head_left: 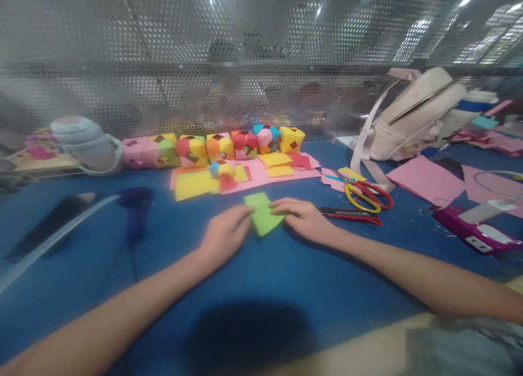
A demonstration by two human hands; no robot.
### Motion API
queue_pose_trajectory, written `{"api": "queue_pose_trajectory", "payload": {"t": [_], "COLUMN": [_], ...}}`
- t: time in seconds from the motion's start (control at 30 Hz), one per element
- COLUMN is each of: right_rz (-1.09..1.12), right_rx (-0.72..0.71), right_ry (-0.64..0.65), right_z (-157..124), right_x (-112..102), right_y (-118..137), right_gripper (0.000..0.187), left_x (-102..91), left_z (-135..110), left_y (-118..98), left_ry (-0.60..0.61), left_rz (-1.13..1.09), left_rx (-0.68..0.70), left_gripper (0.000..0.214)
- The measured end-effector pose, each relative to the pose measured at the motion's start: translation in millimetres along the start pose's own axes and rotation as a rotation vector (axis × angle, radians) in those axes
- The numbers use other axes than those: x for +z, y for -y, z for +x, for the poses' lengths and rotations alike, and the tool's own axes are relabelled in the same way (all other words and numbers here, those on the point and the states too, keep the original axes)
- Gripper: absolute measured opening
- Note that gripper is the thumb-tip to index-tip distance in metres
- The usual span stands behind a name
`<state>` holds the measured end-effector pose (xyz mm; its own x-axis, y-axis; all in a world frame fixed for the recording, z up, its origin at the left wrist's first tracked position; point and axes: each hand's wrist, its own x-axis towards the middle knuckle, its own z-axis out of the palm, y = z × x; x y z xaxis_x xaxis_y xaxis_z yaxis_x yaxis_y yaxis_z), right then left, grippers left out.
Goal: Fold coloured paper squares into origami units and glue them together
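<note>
A small piece of green paper [262, 215], apparently folded, is held between my two hands over the blue table [253, 272]. My left hand [229, 231] pinches its left edge with thumb and fingers. On the opposite side, my right hand [302, 218] grips the upper right edge, fingers closed on it. Just beyond lie yellow paper sheets [196, 185] and a pink sheet [245, 181]. A small multicoloured folded paper piece [224, 173] rests on them. Motion blur softens the left hand and the paper's creases.
Folded paper cubes [219, 147] line the back by a perforated metal panel [183, 49]. Scissors [362, 196] with yellow and red handles lie right, near a pale backpack [412, 120]. A purple power strip [476, 231] is far right; a white jug-like container [87, 144] stands left.
</note>
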<state>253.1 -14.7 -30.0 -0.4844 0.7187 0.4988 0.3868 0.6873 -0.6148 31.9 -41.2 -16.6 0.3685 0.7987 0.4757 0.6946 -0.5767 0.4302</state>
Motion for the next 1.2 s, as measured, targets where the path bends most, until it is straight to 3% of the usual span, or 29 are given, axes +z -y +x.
{"api": "queue_pose_trajectory", "payload": {"t": [0.17, 0.37, 0.6, 0.7, 0.9, 1.1, 1.2], "right_rz": [0.131, 0.079, -0.146, -0.308, -0.471, -0.684, -0.778], "right_rx": [0.185, 0.225, 0.34, 0.482, 0.484, 0.364, 0.203], "right_ry": [-0.024, -0.034, -0.333, -0.23, -0.109, 0.005, 0.145], "right_z": [3, 12, 63, 93, 124, 111, 100], "right_x": [-7, -18, -49, -55, -49, -53, -57], "right_y": [3, 1, -40, -67, -101, -89, -76], "right_gripper": [0.031, 0.032, 0.031, 0.034, 0.032, 0.028, 0.022], "left_x": [1.8, 1.8, 5.9, 6.7, 6.2, 9.6, 10.3], "left_z": [1, 5, 2, 2, 2, 0, 0], "left_y": [1, -2, 2, 4, 2, 6, 6], "left_ry": [0.077, 0.152, 0.124, 0.104, 0.114, 0.083, 0.082], "left_rz": [-0.005, -0.029, -0.038, -0.024, -0.024, -0.038, -0.042], "left_rx": [-0.058, -0.148, -0.058, -0.013, -0.012, 0.048, 0.073], "left_gripper": [0.028, 0.032, 0.031, 0.029, 0.028, 0.026, 0.025]}}
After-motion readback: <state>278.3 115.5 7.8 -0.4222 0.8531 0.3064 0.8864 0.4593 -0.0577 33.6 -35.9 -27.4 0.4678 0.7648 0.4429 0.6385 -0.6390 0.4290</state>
